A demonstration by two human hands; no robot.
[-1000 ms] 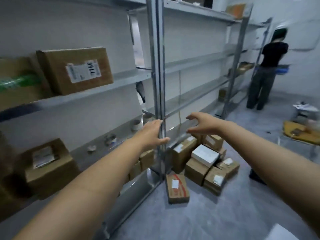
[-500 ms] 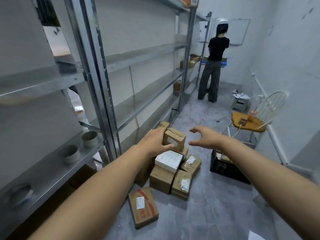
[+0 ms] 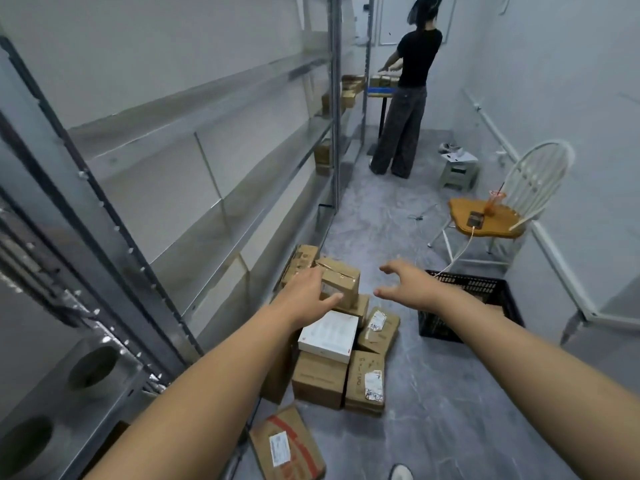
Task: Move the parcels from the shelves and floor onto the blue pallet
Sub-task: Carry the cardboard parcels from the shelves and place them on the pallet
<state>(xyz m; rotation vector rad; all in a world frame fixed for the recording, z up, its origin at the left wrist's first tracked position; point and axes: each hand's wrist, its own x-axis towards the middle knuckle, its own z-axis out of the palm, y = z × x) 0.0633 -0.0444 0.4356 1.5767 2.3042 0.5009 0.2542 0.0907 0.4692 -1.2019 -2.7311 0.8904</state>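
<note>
Brown cardboard parcels (image 3: 318, 379) in a heap, 1 white box (image 3: 329, 336)

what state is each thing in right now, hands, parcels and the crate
left hand, open, fingers spread at the top parcel, contact unclear
right hand, open, holding nothing, clear of the parcel
top parcel, taped shut, sits on a tan parcel
white box, closed, flat on a big brown parcel
red-taped parcel, sealed, flat on the floor
black crate, upright, contents unclear
</note>
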